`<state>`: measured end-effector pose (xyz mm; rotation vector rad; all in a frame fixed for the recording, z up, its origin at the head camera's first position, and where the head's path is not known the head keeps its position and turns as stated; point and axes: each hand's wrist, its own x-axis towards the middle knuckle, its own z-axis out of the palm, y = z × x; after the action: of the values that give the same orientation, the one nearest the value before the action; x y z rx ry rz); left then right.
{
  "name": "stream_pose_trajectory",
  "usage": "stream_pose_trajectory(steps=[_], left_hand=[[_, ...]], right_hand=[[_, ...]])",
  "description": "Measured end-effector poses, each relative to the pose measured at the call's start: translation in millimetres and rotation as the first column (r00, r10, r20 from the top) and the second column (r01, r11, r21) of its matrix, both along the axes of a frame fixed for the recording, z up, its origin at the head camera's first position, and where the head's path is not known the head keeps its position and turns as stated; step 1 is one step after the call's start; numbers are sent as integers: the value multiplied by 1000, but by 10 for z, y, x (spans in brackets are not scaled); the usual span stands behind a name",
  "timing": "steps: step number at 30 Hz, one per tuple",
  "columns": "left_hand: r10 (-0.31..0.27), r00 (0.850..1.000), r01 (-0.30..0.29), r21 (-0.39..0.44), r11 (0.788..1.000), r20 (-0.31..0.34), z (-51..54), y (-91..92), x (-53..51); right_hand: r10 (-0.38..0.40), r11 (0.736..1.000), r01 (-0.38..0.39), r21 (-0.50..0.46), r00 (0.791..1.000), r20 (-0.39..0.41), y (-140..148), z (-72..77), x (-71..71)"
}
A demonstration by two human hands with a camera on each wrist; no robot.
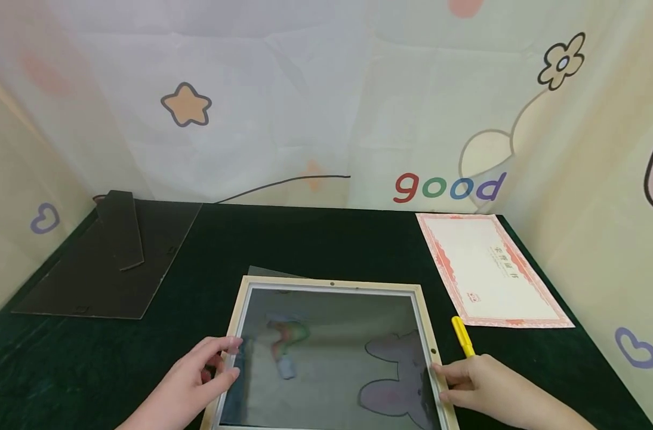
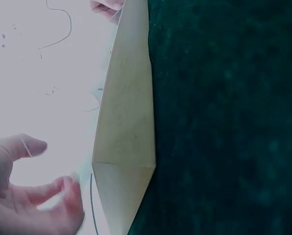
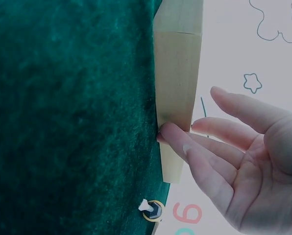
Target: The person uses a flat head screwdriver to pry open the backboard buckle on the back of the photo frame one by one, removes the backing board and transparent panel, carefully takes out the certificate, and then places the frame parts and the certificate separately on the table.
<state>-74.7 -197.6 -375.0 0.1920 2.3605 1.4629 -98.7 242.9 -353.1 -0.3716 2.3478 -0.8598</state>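
Observation:
A light wooden picture frame (image 1: pixel 332 283) is in front of me on the dark green cloth. Its shiny pane (image 1: pixel 332 358) reflects a drawn rabbit and other colours. My left hand (image 1: pixel 189 379) is at the frame's left side, with thumb and forefinger by the edge. The left wrist view has that hand (image 2: pixel 43 196) with its thumb and fingers spread apart. On the right side, my right hand (image 1: pixel 484 385) touches the frame. The right wrist view shows its fingertips against the wooden side, fingers fairly straight and thumb (image 3: pixel 244 105) held away.
A black backing board (image 1: pixel 90 275) with a stand leg (image 1: pixel 119 233) lies at the back left. To the right lies a red-bordered certificate (image 1: pixel 487 263). A yellow pen (image 1: pixel 462 335) lies just beyond my right hand. The edge of a grey sheet (image 1: pixel 267 272) shows behind the frame.

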Motion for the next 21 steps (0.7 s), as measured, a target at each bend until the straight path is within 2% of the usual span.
stream_pose_trajectory(steps=[1,2,3,5,7,13,17,19,21], left_hand=[[-42,999,40,83,996,28,7,-15,-1],[-90,994,79,170,982,58,13,-28,0],[-146,985,119,258,959,87,11,-43,3],[-233,962,161,394,905,142,5,-64,13],[-284,945,181,463,868,163,-6,-71,27],[-269,937,122,511,851,223,10,-78,39],[-277,926,83,577,812,257,22,-82,34],[-281,925,70,610,789,257,19,-90,36],[-274,925,58,615,786,262,24,-104,32]], right_hand=[[0,1000,0,0,1000,0,0,2,-4],[1,1000,-1,0,1000,0,0,3,-6],[3,1000,-3,0,1000,1,2,4,-8],[8,1000,-8,2,1000,0,3,6,-14],[17,1000,-17,1,1000,-5,3,3,-22],[31,999,-31,-14,999,-8,20,-13,-26],[24,999,-24,-43,1000,9,34,-25,-16],[13,998,-12,-59,1000,24,33,-27,-21],[16,998,-14,-63,1000,20,26,-28,-34]])
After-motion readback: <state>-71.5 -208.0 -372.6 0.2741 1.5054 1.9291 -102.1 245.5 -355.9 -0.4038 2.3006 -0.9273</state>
